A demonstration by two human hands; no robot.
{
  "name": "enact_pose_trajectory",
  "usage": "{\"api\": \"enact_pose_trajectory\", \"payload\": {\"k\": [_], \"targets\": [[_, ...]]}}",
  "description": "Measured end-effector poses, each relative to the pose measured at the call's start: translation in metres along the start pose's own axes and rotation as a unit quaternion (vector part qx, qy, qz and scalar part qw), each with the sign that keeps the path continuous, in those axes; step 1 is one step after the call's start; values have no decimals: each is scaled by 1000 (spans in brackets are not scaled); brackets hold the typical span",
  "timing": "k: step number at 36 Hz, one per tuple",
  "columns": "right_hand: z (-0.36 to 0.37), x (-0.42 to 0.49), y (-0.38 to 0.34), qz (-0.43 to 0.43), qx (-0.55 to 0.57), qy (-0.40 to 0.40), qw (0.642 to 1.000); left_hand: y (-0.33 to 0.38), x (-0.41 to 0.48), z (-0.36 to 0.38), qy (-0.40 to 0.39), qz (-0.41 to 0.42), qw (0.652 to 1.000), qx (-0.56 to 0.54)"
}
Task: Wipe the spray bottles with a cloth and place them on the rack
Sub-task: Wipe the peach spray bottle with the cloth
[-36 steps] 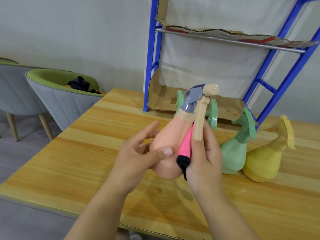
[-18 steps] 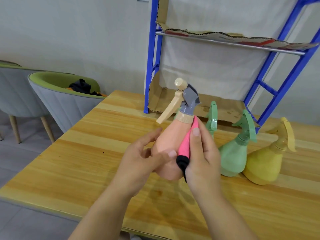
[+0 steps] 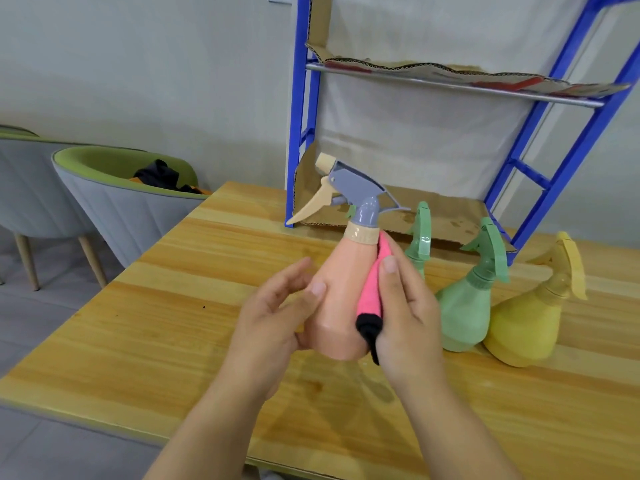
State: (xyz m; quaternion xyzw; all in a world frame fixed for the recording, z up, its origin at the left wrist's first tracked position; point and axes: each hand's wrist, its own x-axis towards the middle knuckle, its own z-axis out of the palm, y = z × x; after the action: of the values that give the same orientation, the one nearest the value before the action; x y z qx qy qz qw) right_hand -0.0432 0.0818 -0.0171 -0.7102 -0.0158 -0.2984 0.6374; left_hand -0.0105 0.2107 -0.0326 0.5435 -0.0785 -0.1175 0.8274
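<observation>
A peach spray bottle (image 3: 341, 289) with a grey head and cream trigger is held tilted above the wooden table (image 3: 173, 323), nozzle pointing left. My left hand (image 3: 273, 320) grips its lower body from the left. My right hand (image 3: 405, 310) presses a pink cloth with a black end (image 3: 372, 292) against the bottle's right side. Two green spray bottles (image 3: 465, 306) (image 3: 419, 244) and a yellow one (image 3: 526, 323) stand on the table to the right. The blue rack (image 3: 540, 174) stands behind them.
Cardboard sheets line the rack's lower shelf (image 3: 446, 220) and upper shelf (image 3: 450, 74). A grey and green armchair (image 3: 114, 199) with dark clothing on it stands to the left of the table, another chair beside it. A white wall is behind.
The peach bottle has turned in my hands: its trigger and nozzle swung from facing me round to pointing left. The cloth stays pressed on its right side.
</observation>
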Motion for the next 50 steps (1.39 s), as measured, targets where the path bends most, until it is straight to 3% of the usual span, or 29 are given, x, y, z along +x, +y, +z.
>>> {"api": "enact_pose_trajectory", "payload": {"k": [4, 8, 12, 19, 23, 28, 34, 37, 39, 43, 45, 48, 50], "targets": [[-2, 3, -1, -41, -25, -48, 998, 2, -3, -2, -35, 39, 998, 19], [-15, 12, -8, 78, 142, -116, 980, 10, -4, -6, -106, 27, 994, 15], [-18, 15, -9, 90, 155, -103, 978, 12, -5, -1, -138, 22, 990, 18], [-15, 9, 2, 74, 96, -91, 988, 6, -2, 2, -118, 73, 986, 93], [-16, 10, -2, 111, 154, -129, 973, 7, -3, 4, -128, 65, 989, 40], [-17, 10, 1, 139, 159, -123, 970, 6, 0, 8, -76, 52, 995, -48], [0, -6, 1, 33, 93, -110, 989, 13, 5, 16, -1, 80, 990, -112], [12, -15, 9, -48, -27, -99, 994, 11, 6, 17, 26, 82, 989, -122], [18, -18, 13, -89, -100, -77, 988, 11, 6, 15, 30, 75, 991, -108], [15, -17, 17, -129, -129, -59, 982, 14, 7, 5, 9, 77, 997, -21], [12, -13, 16, -116, -91, -70, 987, 15, 7, 0, -10, 85, 996, 6], [8, -6, 9, -19, 83, -96, 992, 18, 7, -2, -50, 100, 993, 30], [4, -5, 10, 27, 100, -88, 991, 20, 7, -2, -64, 107, 991, 46]]}}
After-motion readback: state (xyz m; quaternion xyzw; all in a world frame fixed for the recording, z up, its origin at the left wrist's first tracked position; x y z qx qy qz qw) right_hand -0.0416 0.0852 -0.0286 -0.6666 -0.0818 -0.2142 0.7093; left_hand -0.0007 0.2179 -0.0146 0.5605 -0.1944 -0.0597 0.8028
